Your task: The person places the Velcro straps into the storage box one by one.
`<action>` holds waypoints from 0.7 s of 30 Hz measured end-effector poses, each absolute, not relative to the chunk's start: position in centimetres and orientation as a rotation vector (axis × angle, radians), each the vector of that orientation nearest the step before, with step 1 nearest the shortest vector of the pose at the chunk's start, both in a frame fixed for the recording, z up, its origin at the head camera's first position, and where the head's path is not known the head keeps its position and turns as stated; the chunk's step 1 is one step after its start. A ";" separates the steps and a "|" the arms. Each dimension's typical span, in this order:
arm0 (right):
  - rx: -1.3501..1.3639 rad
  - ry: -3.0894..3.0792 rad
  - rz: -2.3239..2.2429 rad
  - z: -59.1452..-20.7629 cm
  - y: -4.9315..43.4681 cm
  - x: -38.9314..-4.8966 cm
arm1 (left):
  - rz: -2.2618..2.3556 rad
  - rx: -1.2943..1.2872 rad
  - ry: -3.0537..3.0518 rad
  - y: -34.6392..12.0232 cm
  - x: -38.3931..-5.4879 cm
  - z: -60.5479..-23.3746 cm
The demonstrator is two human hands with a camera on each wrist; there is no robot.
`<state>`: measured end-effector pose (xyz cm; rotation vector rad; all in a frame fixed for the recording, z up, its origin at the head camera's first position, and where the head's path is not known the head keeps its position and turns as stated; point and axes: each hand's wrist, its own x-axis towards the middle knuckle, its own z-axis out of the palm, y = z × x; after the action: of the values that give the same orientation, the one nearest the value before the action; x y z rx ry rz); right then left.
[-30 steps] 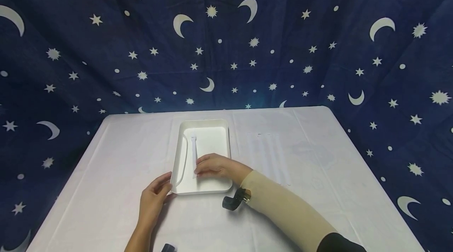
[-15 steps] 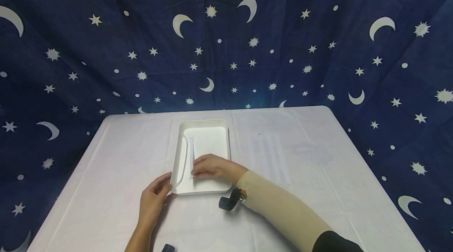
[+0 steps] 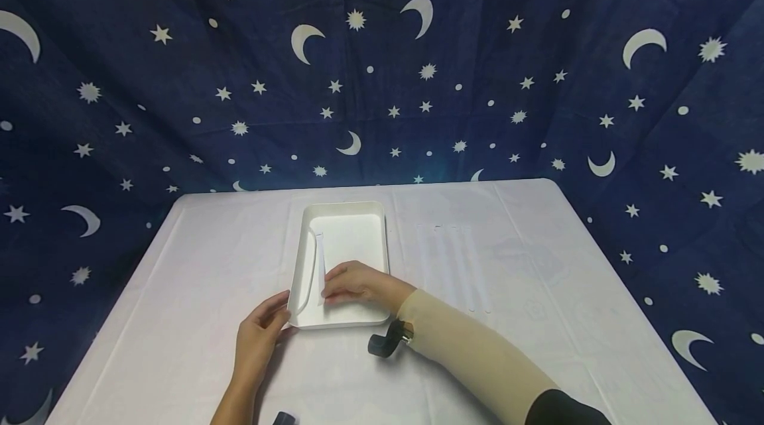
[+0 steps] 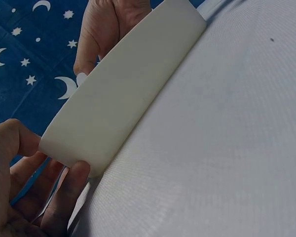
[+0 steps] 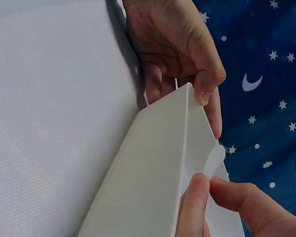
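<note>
A shallow white tray [image 3: 358, 209] lies on the table. My left hand [image 3: 259, 335] holds its near left corner, the thumb at the rim and the fingers against the outer wall, as the left wrist view shows. Inside the tray, my right hand [image 3: 358, 284] pinches the near end of a thin white strap [image 3: 320, 256] between thumb and fingertips. The strap's rounded end [image 5: 216, 160] pokes out past the fingertips in the right wrist view. To its left a second white strap [image 3: 312, 266] lies bowed along the tray's left wall.
Right of the tray, several pale strips [image 3: 450, 266] lie side by side on the white tablecloth [image 3: 537, 345]. A dark blue curtain [image 3: 382, 80] with moons and stars hangs behind the table. A black wrist camera [image 3: 386, 340] sits by the right forearm.
My right hand has shifted slightly left with the pinched strap, bringing it nearer the bowed one. The left hand and the tray have stayed put.
</note>
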<state>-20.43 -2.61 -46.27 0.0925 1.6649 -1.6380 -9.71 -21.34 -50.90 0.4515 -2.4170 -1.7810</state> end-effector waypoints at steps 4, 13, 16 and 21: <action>0.074 1.690 -1.627 -46.3 -2.9 -20.3 | -1.818 0.447 -2.403 -21.5 -9.7 -50.9; 0.075 1.781 -1.575 -46.6 -3.3 -20.3 | -1.845 0.435 -2.400 -21.6 -9.6 -50.8; 0.068 1.798 -1.534 -46.6 -3.1 -20.4 | -1.834 0.439 -2.408 -21.7 -9.6 -50.9; 0.007 1.883 -1.451 -46.0 -2.0 -20.2 | -1.813 0.447 -2.416 -21.5 -9.6 -50.8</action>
<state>-20.18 -2.04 -46.01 0.0066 1.8830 -1.4510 -9.63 -21.48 -50.84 0.4471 -2.4162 -1.8132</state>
